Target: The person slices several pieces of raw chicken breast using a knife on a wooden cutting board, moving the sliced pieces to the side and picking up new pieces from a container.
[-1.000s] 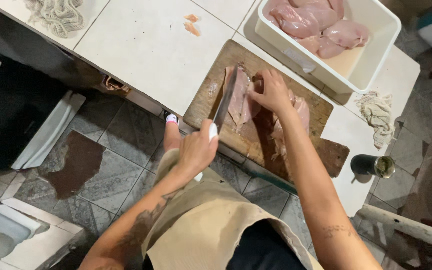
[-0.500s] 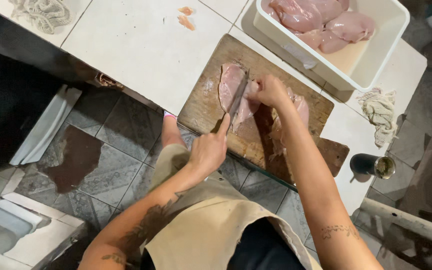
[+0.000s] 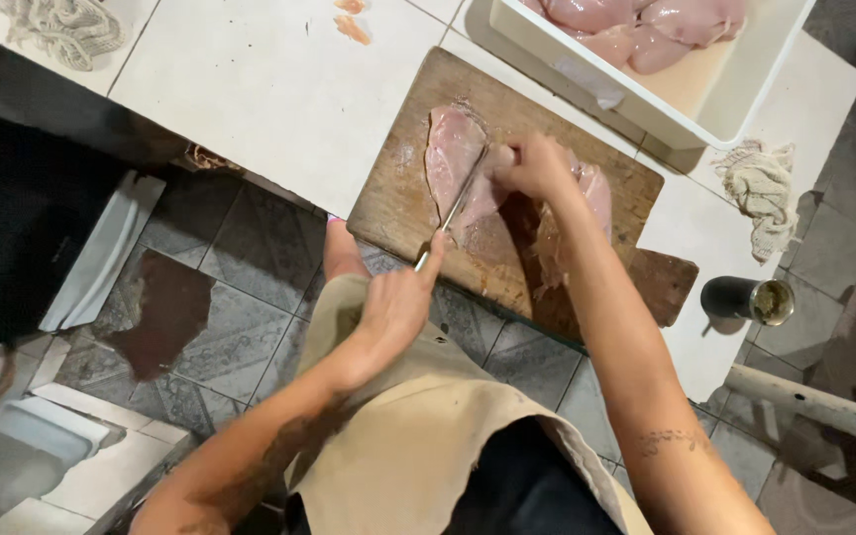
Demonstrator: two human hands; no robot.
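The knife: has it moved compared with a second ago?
Yes. The knife, in the left hand, has slid along the cutting board toward the right hand, its blade now against the raw chicken.

Food-prep kitchen, likely butchery work. White tiled counter (image 3: 279, 89), worn wooden cutting board (image 3: 403, 188) under the fingers, white tub (image 3: 745, 89) of raw chicken beyond them.

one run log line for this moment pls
left hand: grips knife | right hand: presses raw chicken piece | on: wooden cutting board | blade in meat
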